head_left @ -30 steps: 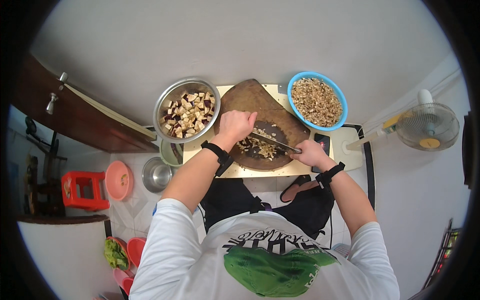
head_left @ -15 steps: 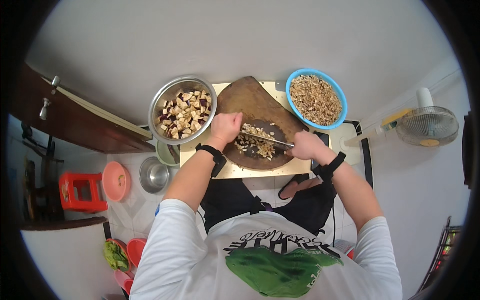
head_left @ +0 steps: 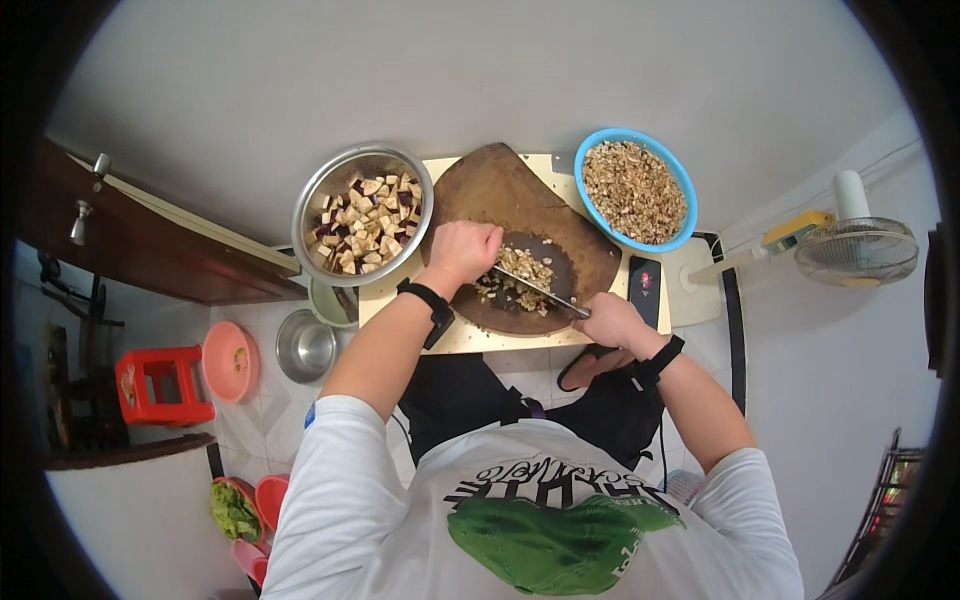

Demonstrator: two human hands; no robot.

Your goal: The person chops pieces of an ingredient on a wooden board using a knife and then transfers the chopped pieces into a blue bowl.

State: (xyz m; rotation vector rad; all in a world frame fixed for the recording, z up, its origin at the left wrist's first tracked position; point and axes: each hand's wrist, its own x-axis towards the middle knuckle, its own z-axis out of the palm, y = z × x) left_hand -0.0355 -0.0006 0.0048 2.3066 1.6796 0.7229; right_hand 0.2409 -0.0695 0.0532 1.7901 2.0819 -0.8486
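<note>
A kitchen knife point(head_left: 545, 292) lies slantwise over the wooden chopping board point(head_left: 490, 185), its edge down among chopped pale-brown bits point(head_left: 537, 268). My right hand point(head_left: 612, 322) is closed round the handle at the board's right edge. At the far end of the blade, my left hand point(head_left: 466, 250) is closed on the tip, its fingers partly hidden. Left of the board stands a steel bowl point(head_left: 303, 215) of cubed eggplant point(head_left: 375, 220). To its right, a blue bowl point(head_left: 690, 190) is heaped with similar chopped bits point(head_left: 632, 190).
The board rests on a small pale table point(head_left: 440, 343). A phone point(head_left: 645, 280) lies on its right side. Beyond it stands a fan point(head_left: 855, 250). On the floor at left are a steel basin point(head_left: 307, 347), a pink basin point(head_left: 230, 360) and a red stool point(head_left: 163, 385).
The blade has turned to a steeper slant, its handle end nearer to me. My right hand has come toward me and uncovers the phone. The chopped bits have shifted slightly.
</note>
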